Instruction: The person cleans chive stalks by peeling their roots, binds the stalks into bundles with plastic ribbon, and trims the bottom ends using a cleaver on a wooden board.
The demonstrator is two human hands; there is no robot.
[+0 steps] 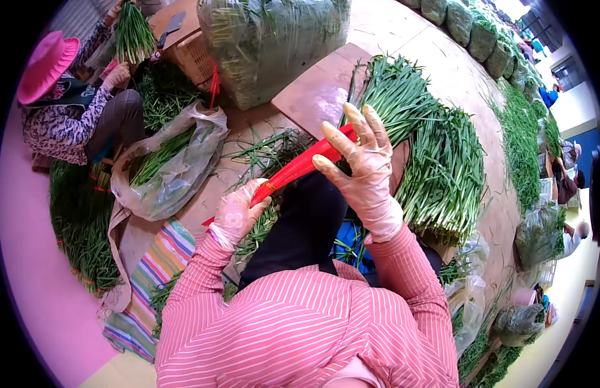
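Observation:
My left hand (pixel 238 212), in a thin pale glove, is closed around one end of a bundle of red plastic strips (pixel 298 167). The strips slant up to the right, and a short red tail pokes out below the left hand. Over their far end is my right hand (pixel 366 171), gloved too, its fingers spread; whether it touches the strips I cannot tell. Just beyond and to the right of it lies a large heap of green garlic chives (pixel 436 158), pale stems toward me, partly on a brown board (pixel 322 87).
A big plastic-wrapped bale of greens (pixel 274 48) stands ahead. At left, a person in a pink hat (pixel 47 64) holds up a chive bunch (pixel 133 32). Nearby are an open clear plastic bag (pixel 174 168) and a striped cloth (pixel 154 278). More greens (pixel 516 136) line the right side.

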